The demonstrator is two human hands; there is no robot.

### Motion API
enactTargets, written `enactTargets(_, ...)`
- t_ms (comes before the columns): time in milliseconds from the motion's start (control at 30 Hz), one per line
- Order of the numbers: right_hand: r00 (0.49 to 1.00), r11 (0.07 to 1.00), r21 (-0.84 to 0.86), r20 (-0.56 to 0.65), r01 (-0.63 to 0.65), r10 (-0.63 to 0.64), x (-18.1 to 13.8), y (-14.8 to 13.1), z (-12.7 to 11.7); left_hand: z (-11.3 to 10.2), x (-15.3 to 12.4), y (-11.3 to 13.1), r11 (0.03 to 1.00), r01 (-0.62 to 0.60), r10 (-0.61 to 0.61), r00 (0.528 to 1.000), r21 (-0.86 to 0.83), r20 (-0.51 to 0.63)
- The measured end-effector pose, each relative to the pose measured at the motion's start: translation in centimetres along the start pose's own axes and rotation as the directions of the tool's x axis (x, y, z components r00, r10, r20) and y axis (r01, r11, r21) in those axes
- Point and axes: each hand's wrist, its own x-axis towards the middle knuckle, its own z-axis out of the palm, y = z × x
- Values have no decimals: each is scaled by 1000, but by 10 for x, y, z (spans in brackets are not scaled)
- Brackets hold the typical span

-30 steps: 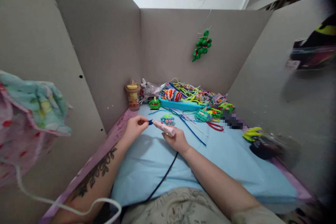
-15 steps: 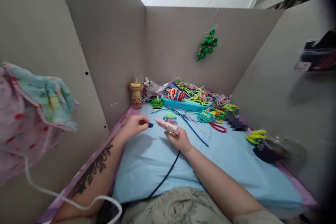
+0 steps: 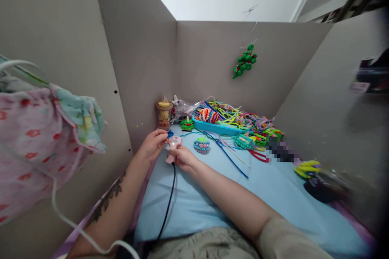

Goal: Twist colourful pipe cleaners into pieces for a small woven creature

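My left hand (image 3: 154,145) is closed in a pinch on a small blue piece (image 3: 170,133) near the left edge of the blue cloth. My right hand (image 3: 183,158) grips a pink corded tool (image 3: 173,147), likely a glue gun, held upright right beside the blue piece. Its black cord (image 3: 166,206) runs down toward my lap. The two hands almost touch. A small teal and pink craft figure (image 3: 202,145) lies on the cloth just right of my hands.
A blue tray (image 3: 217,127) heaped with coloured pipe cleaners sits at the back, a lidded cup (image 3: 164,114) in the corner. A green ornament (image 3: 244,62) hangs on the cardboard wall. Patterned cloth (image 3: 42,133) hangs left; dark items (image 3: 319,188) lie right.
Both hands moved left toward the cardboard wall. The pink tool turned from lying across, nozzle at the blue piece, to standing upright next to it. The view shifted too.
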Motion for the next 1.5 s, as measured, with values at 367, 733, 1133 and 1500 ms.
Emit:
enactTargets(367,994,996,-81,-104,-45,37,-3,-14,-11,10,-3,-14,984,-66,60,997,167,38)
enactTargets(733,873,774,-493,-56,397,-484,-67,-39,-61,32,-11,-45,861,-191,119,977,471,179)
enactTargets(1133,888,827,-389,-48,405,-457,-66,-33,-66,37,-15,-52,812,-211,103,970,544,221)
enactTargets(1500,864,784,-442,-37,436,-502,-64,-31,-71,32,-9,-66,928,-40,-17,989,370,150)
